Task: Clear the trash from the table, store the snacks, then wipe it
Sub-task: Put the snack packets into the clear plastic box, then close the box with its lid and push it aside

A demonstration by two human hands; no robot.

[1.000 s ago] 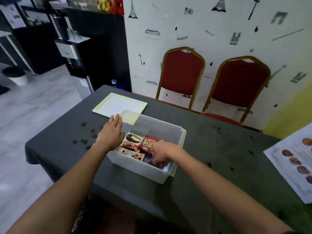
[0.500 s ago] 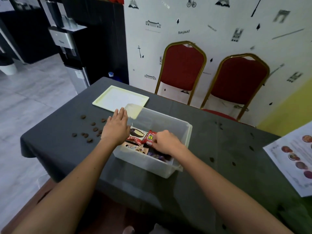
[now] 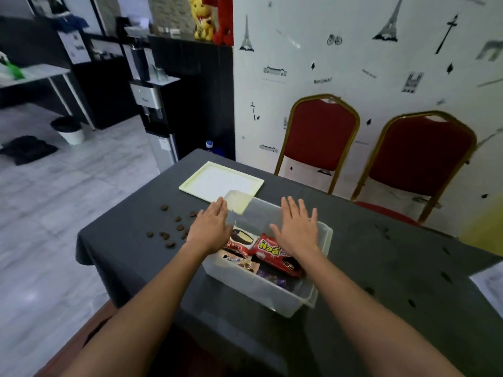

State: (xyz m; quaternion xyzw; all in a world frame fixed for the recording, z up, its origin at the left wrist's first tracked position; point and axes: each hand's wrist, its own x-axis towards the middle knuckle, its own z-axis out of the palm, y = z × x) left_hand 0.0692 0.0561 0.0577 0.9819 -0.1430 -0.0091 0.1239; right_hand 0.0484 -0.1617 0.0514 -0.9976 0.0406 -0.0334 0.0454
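Note:
A clear plastic bin [image 3: 321, 297] stands on the dark grey table [image 3: 394, 262] and holds several snack packs, among them a red pack [image 3: 269, 251] with yellow lettering. My left hand [image 3: 211, 227] hovers flat over the bin's left rim, fingers straight. My right hand [image 3: 298, 229] hovers flat above the bin's middle, fingers spread, holding nothing. A pale yellow lid [image 3: 220, 180] lies on the table just beyond the bin. Several brown cookie pieces [image 3: 170, 235] are scattered on the table to the left.
Two red chairs with gold frames [image 3: 321, 137] stand behind the table against the wall. Dark crumbs [image 3: 446, 276] dot the table's right side. A printed sheet [image 3: 490, 287] lies at the right edge. A water dispenser [image 3: 155, 110] stands at the back left.
My right hand has come up out of the bin, let go of the snack packs, and now spreads flat above it. My left hand has lifted slightly off the rim.

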